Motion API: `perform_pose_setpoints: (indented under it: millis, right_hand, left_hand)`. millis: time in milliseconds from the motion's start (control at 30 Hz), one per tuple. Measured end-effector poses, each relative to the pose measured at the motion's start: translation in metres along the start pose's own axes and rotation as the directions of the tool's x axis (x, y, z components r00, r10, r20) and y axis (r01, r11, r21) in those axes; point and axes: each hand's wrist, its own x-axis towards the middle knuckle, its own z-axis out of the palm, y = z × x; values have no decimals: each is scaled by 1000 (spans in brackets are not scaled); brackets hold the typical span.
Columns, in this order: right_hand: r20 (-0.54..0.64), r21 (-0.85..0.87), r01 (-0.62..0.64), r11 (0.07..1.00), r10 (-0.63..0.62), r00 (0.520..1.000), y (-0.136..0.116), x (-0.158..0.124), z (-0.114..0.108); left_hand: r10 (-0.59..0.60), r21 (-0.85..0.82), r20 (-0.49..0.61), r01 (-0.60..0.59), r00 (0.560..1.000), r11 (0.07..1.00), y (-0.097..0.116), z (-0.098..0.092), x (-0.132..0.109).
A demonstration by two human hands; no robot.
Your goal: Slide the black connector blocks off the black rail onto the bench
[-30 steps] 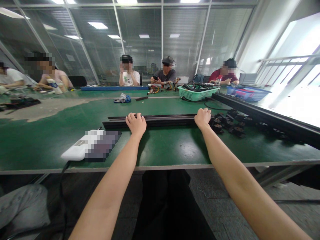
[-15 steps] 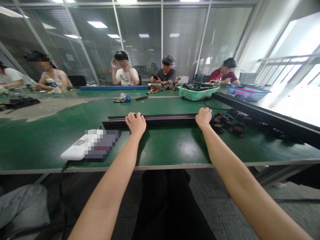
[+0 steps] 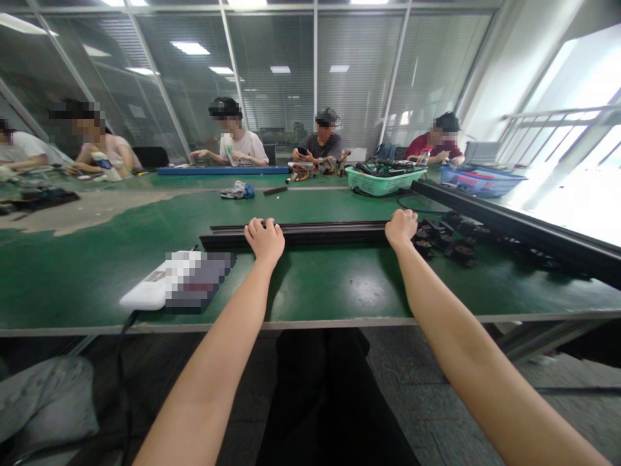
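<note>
Long black metal rail [image 3: 301, 234] lay flat on the green-topped workbench [image 3: 339, 285], parallel to the bench's near edge and set back from it. The person's left hand [image 3: 264, 241] rested on the rail's middle section, its fingers [image 3: 259, 225] curled over the top and closed on the rail. The right hand [image 3: 401, 228] was at the rail's right end with its fingers bent; whether they were clamped on the rail could not be determined from this view. The two hands were well apart.

Just right of the rail end lay a cluster of small black moulded parts [image 3: 444, 241], near the right hand. Beyond them, a second long black rail [image 3: 514, 226] ran obliquely along the bench. Left of the left hand, on the near side of the rail, lay a flat white device [image 3: 145, 291], partly obscured by pixelation, with a black cable [image 3: 122, 362] dropping over the bench edge. At the far end of the bench stood a green plastic basket of wires [image 3: 383, 183] and a blue plastic basket [image 3: 478, 181]. A co-worker in a grey shirt [image 3: 325, 133] sat beyond them, holding a small dark object.
</note>
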Motion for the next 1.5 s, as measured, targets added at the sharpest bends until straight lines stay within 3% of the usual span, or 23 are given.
perform_pose_setpoints:
  millis: [600,967,1500]
  right_hand:
    - [17,-20,16,1000,-16,1000,6,5,0]
    - [9,35,-66,997,66,998,3,2,-6]
    - [-19,31,-91,995,91,996,14,13,-2]
  left_hand:
    - [8,-5,-13,-8,1000,1000,-2,2,1]
    - [3,-4,-32,-3,999,1000,-2,4,1]
    - [5,1,-21,-5,1000,1000,-2,3,1]
